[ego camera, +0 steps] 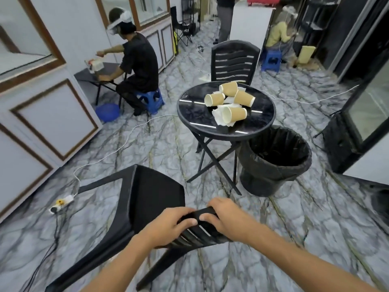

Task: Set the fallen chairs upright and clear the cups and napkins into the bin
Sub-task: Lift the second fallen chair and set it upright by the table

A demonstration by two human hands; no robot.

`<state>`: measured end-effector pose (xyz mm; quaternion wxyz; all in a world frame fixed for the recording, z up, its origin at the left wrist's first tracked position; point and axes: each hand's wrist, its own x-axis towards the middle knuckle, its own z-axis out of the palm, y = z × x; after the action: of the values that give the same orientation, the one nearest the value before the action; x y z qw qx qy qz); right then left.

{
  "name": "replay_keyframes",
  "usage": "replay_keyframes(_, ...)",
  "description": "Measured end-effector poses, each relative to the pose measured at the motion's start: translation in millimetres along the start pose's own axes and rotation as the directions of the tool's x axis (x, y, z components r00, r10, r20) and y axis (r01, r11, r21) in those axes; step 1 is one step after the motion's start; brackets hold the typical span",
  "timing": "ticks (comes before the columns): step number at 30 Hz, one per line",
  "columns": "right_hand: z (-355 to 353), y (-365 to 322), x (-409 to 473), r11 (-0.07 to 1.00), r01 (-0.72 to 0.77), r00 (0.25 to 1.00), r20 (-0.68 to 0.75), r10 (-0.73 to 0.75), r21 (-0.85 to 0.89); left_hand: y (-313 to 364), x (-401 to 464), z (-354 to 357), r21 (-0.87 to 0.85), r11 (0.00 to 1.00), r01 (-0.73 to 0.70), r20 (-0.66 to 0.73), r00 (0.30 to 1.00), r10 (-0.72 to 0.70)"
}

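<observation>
A black plastic chair (147,199) is tipped over in front of me, its legs pointing left and toward me. My left hand (170,226) and my right hand (225,218) both grip the top rail of its slatted backrest. A second black chair (233,60) stands upright behind the round black table (189,110). Several tan paper cups (234,113) lie on their sides on the table among crumpled white napkins (219,116). A black bin (273,163) lined with a black bag stands open to the right of the table.
A person (136,66) sits on a blue stool (151,100) at the left by a small table. White cables and a power strip (63,202) lie on the marble floor at left. A black cabinet (345,142) stands at the right. Another person (280,34) crouches at the back right.
</observation>
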<state>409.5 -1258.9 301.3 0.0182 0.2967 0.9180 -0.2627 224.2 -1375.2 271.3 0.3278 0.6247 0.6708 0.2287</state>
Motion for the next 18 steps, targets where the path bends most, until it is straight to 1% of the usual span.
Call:
replay_keyframes(3, 7, -24, -5, 0.997, 0.048, 0.998, -0.053, -0.044, 0.062, -7, -32, -4, -0.047, 0.999, 0.023, -0.086, 0.996, -0.027)
replay_keyframes(6, 14, -38, -15, 0.991, 0.083, 0.988, -0.136, -0.068, 0.106, -11, -56, -13, -0.04, 0.998, 0.045, -0.185, 0.981, -0.051)
replay_keyframes(8, 17, -41, -23, 0.98, 0.101, 0.986, -0.152, -0.075, 0.174, -20, -68, -21, -0.076, 0.995, 0.068, -0.239, 0.967, -0.085)
replay_keyframes(10, 14, -41, -29, 0.962, 0.13, 0.984, -0.149, -0.096, 0.238, -28, -80, -33, -0.131, 0.985, 0.112, -0.298, 0.943, -0.146)
replay_keyframes(12, 7, -43, -27, 0.962, 0.157, 0.984, -0.12, -0.133, 0.221, -38, -91, -44, -0.176, 0.973, 0.147, -0.353, 0.914, -0.202)
replay_keyframes(15, -9, -58, -11, 0.966, 0.21, 0.977, -0.055, -0.204, 0.148, -48, -109, -57, -0.249, 0.952, 0.177, -0.409, 0.872, -0.269)
replay_keyframes(18, -18, -92, 10, 0.949, 0.315, 0.949, -0.003, -0.315, -0.008, -58, -131, -73, -0.308, 0.928, 0.208, -0.429, 0.841, -0.331)
